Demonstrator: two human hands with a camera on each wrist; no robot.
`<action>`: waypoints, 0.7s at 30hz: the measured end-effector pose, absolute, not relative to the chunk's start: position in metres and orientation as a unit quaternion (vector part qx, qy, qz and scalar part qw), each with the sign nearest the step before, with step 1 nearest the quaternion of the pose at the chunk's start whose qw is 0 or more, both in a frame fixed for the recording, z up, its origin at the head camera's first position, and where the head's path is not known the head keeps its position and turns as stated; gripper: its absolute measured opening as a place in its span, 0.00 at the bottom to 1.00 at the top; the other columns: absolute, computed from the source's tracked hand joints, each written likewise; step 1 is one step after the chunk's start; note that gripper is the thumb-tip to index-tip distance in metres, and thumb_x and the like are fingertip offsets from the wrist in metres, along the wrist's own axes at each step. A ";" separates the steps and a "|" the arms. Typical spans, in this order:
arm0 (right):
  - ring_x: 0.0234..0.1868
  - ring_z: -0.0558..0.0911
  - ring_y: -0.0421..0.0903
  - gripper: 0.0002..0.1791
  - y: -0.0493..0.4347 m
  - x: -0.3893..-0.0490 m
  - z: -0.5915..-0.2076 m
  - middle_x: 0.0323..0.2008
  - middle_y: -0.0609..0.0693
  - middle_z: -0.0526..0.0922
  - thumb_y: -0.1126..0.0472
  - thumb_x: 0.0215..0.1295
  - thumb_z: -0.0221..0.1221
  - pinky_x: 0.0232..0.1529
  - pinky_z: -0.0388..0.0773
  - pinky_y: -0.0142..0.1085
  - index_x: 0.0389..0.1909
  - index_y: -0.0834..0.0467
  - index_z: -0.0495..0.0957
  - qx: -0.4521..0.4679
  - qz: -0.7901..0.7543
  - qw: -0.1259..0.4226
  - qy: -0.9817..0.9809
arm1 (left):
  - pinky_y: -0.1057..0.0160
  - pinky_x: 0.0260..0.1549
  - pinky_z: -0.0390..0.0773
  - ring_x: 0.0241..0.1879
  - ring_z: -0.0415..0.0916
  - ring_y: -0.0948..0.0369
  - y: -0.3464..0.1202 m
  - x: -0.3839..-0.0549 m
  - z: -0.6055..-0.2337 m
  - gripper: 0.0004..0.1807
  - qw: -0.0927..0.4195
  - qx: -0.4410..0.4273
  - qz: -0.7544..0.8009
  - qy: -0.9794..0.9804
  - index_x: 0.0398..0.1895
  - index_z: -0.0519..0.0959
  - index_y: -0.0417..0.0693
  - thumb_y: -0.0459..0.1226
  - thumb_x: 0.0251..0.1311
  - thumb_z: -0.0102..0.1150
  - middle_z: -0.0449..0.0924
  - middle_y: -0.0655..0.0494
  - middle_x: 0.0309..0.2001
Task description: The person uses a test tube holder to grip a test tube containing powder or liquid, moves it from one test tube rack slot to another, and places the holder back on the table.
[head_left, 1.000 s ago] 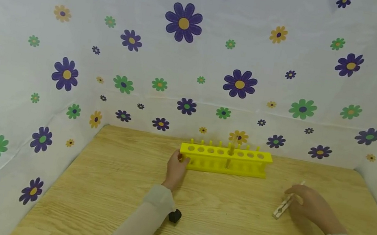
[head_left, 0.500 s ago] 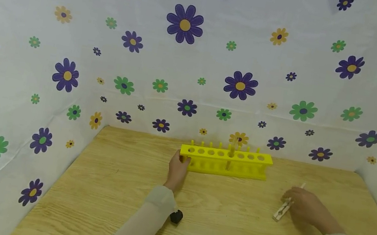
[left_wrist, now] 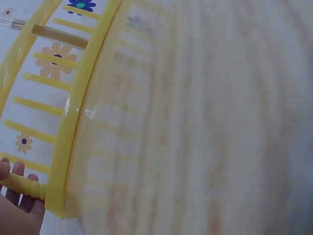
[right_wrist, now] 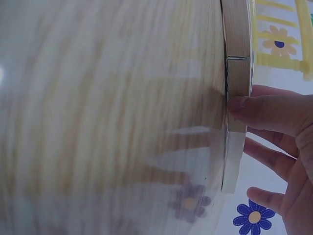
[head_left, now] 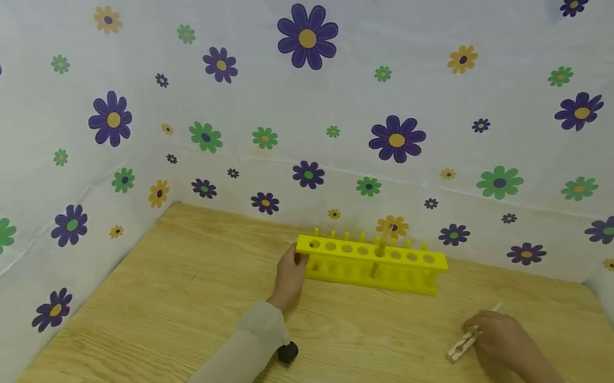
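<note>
A yellow test tube rack (head_left: 334,247) stands near the back of the table, with one clear test tube (head_left: 380,249) upright in a hole right of its middle. My left hand (head_left: 290,277) grips the rack's left end post (left_wrist: 22,185), thumb on one side and fingers behind. To the right, a wooden test tube holder (head_left: 462,345) with a wire spring lies slantwise on the table. My right hand (head_left: 503,340) pinches its wooden arm (right_wrist: 238,78) between thumb and index finger, while the other fingers are spread behind it.
The wooden table (head_left: 355,346) runs back to a white cloth wall (head_left: 347,91) printed with flowers. Similar cloth closes off the left and right sides. A row of yellow pegs stands along the rack's back.
My right fingers have shifted slightly on the test tube holder, which stays in about the same spot. My left hand keeps its grip on the rack. The head view has tilted a little.
</note>
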State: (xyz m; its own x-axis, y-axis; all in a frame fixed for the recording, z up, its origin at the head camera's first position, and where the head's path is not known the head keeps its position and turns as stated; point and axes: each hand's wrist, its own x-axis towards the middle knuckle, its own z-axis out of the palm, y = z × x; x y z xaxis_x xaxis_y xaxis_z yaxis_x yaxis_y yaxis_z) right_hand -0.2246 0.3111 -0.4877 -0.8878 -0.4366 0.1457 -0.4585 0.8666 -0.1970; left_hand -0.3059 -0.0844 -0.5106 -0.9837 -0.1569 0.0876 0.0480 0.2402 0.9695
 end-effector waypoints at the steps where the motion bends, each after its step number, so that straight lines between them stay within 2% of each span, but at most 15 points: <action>1: 0.40 0.82 0.55 0.06 0.311 -0.224 -0.487 0.36 0.52 0.84 0.67 0.53 0.63 0.45 0.77 0.51 0.33 0.56 0.83 0.230 0.112 0.047 -0.965 | 0.53 0.56 0.73 0.56 0.72 0.51 -0.085 -0.306 -0.511 0.15 0.084 0.034 -0.613 -0.785 0.56 0.71 0.40 0.33 0.69 0.45 0.75 0.43 0.56; 11: 0.35 0.82 0.51 0.07 0.312 -0.223 -0.484 0.31 0.49 0.84 0.68 0.48 0.64 0.40 0.78 0.47 0.30 0.55 0.83 0.236 0.095 0.041 -0.966 | 0.55 0.48 0.77 0.48 0.75 0.53 -0.086 -0.309 -0.515 0.13 0.093 0.035 -0.592 -0.800 0.53 0.74 0.39 0.32 0.68 0.47 0.78 0.43 0.50; 16: 0.32 0.81 0.49 0.08 0.315 -0.222 -0.484 0.31 0.49 0.83 0.66 0.47 0.66 0.36 0.78 0.44 0.31 0.56 0.83 0.250 0.093 0.026 -0.963 | 0.56 0.48 0.76 0.47 0.75 0.54 -0.087 -0.310 -0.515 0.13 0.088 0.032 -0.585 -0.806 0.53 0.74 0.38 0.32 0.68 0.47 0.78 0.43 0.49; 21: 0.34 0.81 0.50 0.10 0.317 -0.219 -0.482 0.32 0.50 0.83 0.67 0.47 0.67 0.36 0.78 0.45 0.33 0.58 0.83 0.242 0.111 0.005 -0.964 | 0.56 0.48 0.76 0.47 0.74 0.54 -0.088 -0.310 -0.513 0.14 0.080 0.027 -0.587 -0.805 0.53 0.74 0.38 0.33 0.68 0.47 0.78 0.43 0.50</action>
